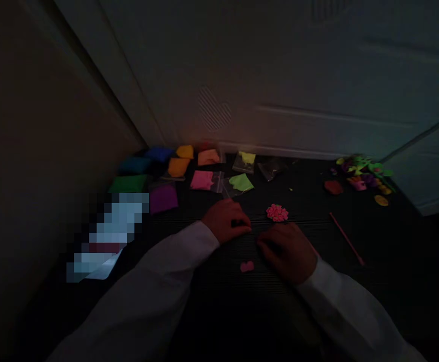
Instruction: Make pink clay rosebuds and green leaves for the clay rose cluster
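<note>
My left hand (227, 221) rests low over the dark tabletop, its thumb and fingertips pinched together. Facing it, my right hand (290, 252) is curled with thumb and forefinger pressed close. Whatever either pinch holds, if anything, is too small and dim to make out. Just beyond my right hand lies a pink flower-like cluster (277, 212) of many small petals. A small flat pink piece (247, 266), resembling modelling clay, lies on the table between my forearms.
Bags of coloured clay, including a pink one (201, 180) and a light green one (241, 182), line the back left. A bright, pixelated device (117, 236) stands at left. On the right are a pink stick (346, 238), a reddish lump (333, 187) and a colourful clay pile (366, 173).
</note>
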`<state>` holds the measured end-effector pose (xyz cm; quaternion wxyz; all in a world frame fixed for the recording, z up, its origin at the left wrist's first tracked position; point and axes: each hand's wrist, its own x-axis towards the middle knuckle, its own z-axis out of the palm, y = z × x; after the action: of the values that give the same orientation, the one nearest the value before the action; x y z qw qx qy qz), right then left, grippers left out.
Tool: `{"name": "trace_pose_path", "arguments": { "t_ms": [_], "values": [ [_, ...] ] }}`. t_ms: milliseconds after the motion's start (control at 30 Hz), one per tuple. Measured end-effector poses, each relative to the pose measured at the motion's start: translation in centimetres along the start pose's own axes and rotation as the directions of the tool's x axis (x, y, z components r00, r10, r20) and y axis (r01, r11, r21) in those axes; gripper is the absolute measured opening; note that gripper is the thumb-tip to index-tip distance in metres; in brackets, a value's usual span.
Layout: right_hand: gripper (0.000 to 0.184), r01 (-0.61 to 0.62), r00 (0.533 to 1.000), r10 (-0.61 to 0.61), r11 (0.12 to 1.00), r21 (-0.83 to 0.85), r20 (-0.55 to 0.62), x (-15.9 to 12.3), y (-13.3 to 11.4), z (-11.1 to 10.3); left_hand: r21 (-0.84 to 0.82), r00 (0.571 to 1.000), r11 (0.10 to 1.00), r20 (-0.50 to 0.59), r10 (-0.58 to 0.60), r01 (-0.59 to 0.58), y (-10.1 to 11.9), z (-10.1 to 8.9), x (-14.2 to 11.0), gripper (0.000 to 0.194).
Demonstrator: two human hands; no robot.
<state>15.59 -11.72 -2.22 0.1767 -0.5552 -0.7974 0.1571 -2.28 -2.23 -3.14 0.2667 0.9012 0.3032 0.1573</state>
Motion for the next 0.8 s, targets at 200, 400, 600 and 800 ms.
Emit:
{"name": "trace_pose_path", "arguments": {
  "t_ms": [200, 400, 600, 800],
  "values": [
    [0.014, -0.017, 0.991, 0.007, 0.997, -0.078, -0.132, -0.5, -0.3, 0.7, 0.092, 0.998, 0.995, -0.045, 0.032, -0.028, -0.2, 0.1, 0.0, 0.02],
    [0.016, -0.067, 0.984, 0.044, 0.989, -0.129, -0.174, -1.1, -0.4, 1.2, 0.11, 0.999, 0.993, -0.034, 0.042, -0.039, -0.5, 0.2, 0.1, 0.021],
    [0.023, -0.064, 0.986, 0.039, 0.986, -0.151, -0.161, -1.9, -0.8, 1.2, 0.101, 0.999, 0.995, -0.042, 0.003, 0.001, -0.4, 0.2, 0.1, 0.022],
    [0.029, -0.088, 0.987, 0.06, 0.979, -0.185, -0.148, -3.2, -1.8, 1.0, 0.101, 1.0, 0.995, -0.024, 0.002, 0.0, -0.4, 0.2, 0.2, 0.021]
  ]
}}
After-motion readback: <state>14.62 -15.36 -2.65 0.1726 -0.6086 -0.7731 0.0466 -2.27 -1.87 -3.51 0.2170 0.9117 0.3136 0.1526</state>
